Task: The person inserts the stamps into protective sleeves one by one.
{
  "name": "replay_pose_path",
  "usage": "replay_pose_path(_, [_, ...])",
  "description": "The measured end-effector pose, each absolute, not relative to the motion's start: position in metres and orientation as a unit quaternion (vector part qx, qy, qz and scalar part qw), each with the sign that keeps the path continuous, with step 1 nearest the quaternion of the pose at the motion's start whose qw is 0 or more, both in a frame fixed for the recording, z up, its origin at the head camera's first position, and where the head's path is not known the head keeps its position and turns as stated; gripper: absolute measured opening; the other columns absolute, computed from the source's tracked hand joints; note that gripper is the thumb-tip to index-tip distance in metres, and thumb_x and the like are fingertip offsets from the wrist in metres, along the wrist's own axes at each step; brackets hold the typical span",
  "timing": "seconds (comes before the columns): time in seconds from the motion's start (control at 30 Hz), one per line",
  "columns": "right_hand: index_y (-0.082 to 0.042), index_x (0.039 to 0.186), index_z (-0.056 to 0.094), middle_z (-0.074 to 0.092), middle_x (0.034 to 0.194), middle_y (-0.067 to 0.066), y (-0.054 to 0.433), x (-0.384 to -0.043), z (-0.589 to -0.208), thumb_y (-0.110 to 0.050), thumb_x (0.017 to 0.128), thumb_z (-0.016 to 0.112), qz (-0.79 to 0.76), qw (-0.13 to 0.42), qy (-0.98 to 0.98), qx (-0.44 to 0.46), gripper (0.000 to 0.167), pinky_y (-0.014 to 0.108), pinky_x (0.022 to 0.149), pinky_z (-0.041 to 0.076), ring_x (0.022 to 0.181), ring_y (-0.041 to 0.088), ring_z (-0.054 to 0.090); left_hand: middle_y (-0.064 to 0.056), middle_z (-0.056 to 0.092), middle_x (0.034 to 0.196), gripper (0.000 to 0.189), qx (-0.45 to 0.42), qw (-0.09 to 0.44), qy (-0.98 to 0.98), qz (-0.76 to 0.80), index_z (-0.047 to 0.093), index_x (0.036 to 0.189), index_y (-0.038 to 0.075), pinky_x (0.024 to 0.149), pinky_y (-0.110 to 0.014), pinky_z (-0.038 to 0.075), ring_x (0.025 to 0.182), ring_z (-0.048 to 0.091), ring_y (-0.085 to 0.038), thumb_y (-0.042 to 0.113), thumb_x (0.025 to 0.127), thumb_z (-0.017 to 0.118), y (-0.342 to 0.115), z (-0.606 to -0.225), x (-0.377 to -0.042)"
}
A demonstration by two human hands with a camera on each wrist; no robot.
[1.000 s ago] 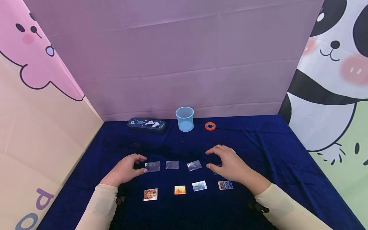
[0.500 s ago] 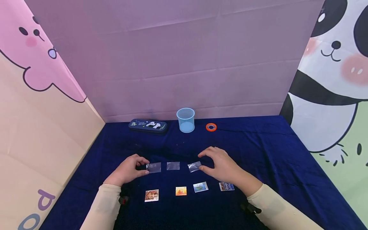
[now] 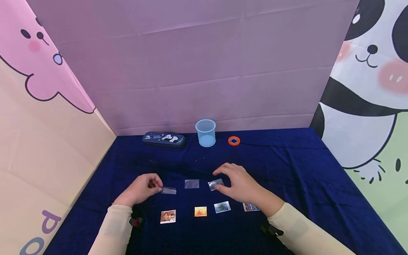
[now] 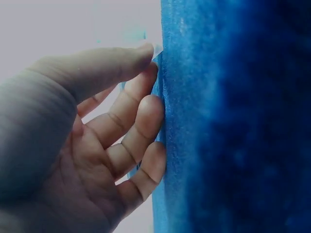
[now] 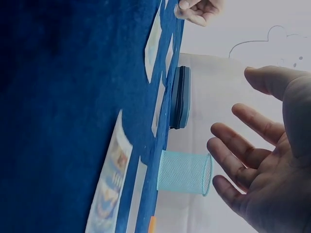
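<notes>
My left hand [image 3: 140, 190] pinches the left end of a small clear plastic bag [image 3: 169, 191] between thumb and fingers, and the bag is tilted up. In the left wrist view the bag's corner [image 4: 158, 48] shows at the thumb tip. My right hand [image 3: 241, 186] hovers with spread, relaxed fingers over another clear bag [image 3: 215, 184], its thumb overlapping that bag's edge. Between the hands lies one more flat clear bag [image 3: 192, 183]. In the right wrist view the right hand [image 5: 272, 165] holds nothing. A further bag [image 5: 137, 196] there is hidden under this hand in the head view.
Small picture cards lie nearer me: a brown one [image 3: 168, 216], an orange one [image 3: 200, 211], a pale blue one [image 3: 222, 207] and a blue one [image 3: 251, 207] partly behind my right wrist. At the back stand a pencil case [image 3: 164, 140], a blue mesh cup [image 3: 205, 133] and orange tape [image 3: 234, 141].
My left hand has taken hold of the leftmost bag's end and tipped it up from flat. My right hand has moved left, from the rightmost bag to over the neighbouring one.
</notes>
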State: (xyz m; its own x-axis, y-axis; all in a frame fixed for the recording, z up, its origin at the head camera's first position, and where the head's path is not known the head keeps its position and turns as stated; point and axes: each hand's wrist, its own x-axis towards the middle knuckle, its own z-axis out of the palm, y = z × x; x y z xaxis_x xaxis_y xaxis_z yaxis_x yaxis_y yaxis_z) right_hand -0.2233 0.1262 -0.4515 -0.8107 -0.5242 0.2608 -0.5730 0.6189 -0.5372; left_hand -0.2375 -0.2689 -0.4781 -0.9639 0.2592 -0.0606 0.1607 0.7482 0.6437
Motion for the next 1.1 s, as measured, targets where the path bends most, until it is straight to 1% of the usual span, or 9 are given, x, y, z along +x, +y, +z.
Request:
replay_pose_path(0.13, [-0.024, 0.128, 0.069, 0.064, 0.127, -0.007, 0.121, -0.222, -0.449, -0.035, 0.094, 0.079, 0.311, 0.035, -0.898, 0.310, 0.037, 0.061, 0.109, 0.037, 0.124, 0.024, 0.058, 0.003, 0.064, 0.089, 0.008, 0.127, 0.068, 0.925, 0.351, 0.071, 0.094, 0.021, 0.069, -0.034, 0.050, 0.077, 0.058, -0.017, 0.015, 0.099, 0.074, -0.278, -0.482, -0.238])
replay_pose_path(0.23, [-0.024, 0.128, 0.069, 0.064, 0.127, -0.007, 0.117, -0.221, -0.448, -0.035, 0.095, 0.079, 0.306, 0.033, -0.897, 0.316, 0.036, 0.062, 0.109, 0.037, 0.124, 0.023, 0.058, 0.003, 0.066, 0.091, 0.007, 0.137, 0.060, 0.917, 0.370, 0.072, 0.095, 0.023, 0.070, -0.033, 0.050, 0.079, 0.059, -0.017, 0.018, 0.100, 0.073, -0.285, -0.486, -0.240])
replay_pose_path(0.37, [-0.025, 0.128, 0.069, 0.064, 0.128, -0.008, 0.109, -0.221, -0.446, -0.036, 0.096, 0.077, 0.309, 0.023, -0.894, 0.323, 0.035, 0.061, 0.110, 0.037, 0.125, 0.022, 0.058, 0.001, 0.069, 0.091, 0.003, 0.149, 0.057, 0.898, 0.410, 0.074, 0.096, 0.020, 0.072, -0.033, 0.049, 0.080, 0.060, -0.020, 0.021, 0.100, 0.075, -0.293, -0.488, -0.242])
replay_pose_path(0.47, [-0.026, 0.127, 0.069, 0.064, 0.127, -0.010, 0.102, -0.220, -0.444, -0.037, 0.096, 0.077, 0.317, 0.012, -0.892, 0.323, 0.034, 0.059, 0.109, 0.038, 0.123, 0.019, 0.058, -0.001, 0.069, 0.091, 0.005, 0.143, 0.050, 0.887, 0.437, 0.074, 0.098, 0.018, 0.072, -0.034, 0.048, 0.080, 0.059, -0.022, 0.023, 0.099, 0.076, -0.297, -0.490, -0.244])
replay_pose_path(0.63, [-0.027, 0.126, 0.070, 0.064, 0.125, -0.011, 0.090, -0.219, -0.440, -0.037, 0.096, 0.078, 0.326, 0.002, -0.887, 0.328, 0.033, 0.056, 0.106, 0.039, 0.118, 0.016, 0.060, -0.003, 0.072, 0.098, 0.004, 0.115, 0.016, 0.880, 0.460, 0.074, 0.103, 0.014, 0.075, -0.033, 0.050, 0.082, 0.061, -0.021, 0.014, 0.099, 0.075, -0.303, -0.495, -0.246])
replay_pose_path(0.77, [-0.024, 0.125, 0.071, 0.065, 0.124, -0.010, 0.078, -0.218, -0.440, -0.034, 0.095, 0.079, 0.334, -0.011, -0.881, 0.335, 0.032, 0.052, 0.101, 0.042, 0.115, 0.019, 0.061, -0.011, 0.073, 0.101, 0.008, 0.109, -0.004, 0.871, 0.479, 0.073, 0.108, 0.005, 0.071, -0.028, 0.048, 0.078, 0.059, -0.021, 0.005, 0.100, 0.070, -0.306, -0.493, -0.245])
replay_pose_path(0.87, [-0.019, 0.125, 0.071, 0.066, 0.123, -0.007, 0.071, -0.219, -0.441, -0.031, 0.094, 0.080, 0.348, -0.038, -0.874, 0.336, 0.034, 0.047, 0.097, 0.047, 0.114, 0.021, 0.062, -0.016, 0.073, 0.102, 0.011, 0.114, -0.015, 0.861, 0.496, 0.073, 0.111, 0.002, 0.069, -0.027, 0.046, 0.076, 0.057, -0.022, 0.003, 0.101, 0.069, -0.307, -0.491, -0.245])
replay_pose_path(1.0, [-0.016, 0.125, 0.071, 0.068, 0.122, -0.001, 0.061, -0.219, -0.445, -0.030, 0.094, 0.080, 0.351, -0.074, -0.872, 0.332, 0.035, 0.043, 0.093, 0.051, 0.112, 0.023, 0.064, -0.012, 0.073, 0.103, 0.014, 0.105, -0.028, 0.856, 0.506, 0.075, 0.114, 0.007, 0.070, -0.027, 0.047, 0.079, 0.057, -0.021, 0.009, 0.101, 0.071, -0.310, -0.491, -0.244])
replay_pose_path(1.1, [-0.018, 0.124, 0.071, 0.069, 0.122, -0.001, 0.053, -0.219, -0.447, -0.032, 0.093, 0.081, 0.335, -0.086, -0.878, 0.332, 0.036, 0.043, 0.094, 0.051, 0.110, 0.020, 0.064, -0.010, 0.072, 0.103, 0.015, 0.087, -0.038, 0.851, 0.517, 0.076, 0.114, 0.009, 0.071, -0.027, 0.047, 0.081, 0.057, -0.023, 0.014, 0.100, 0.073, -0.313, -0.492, -0.244])
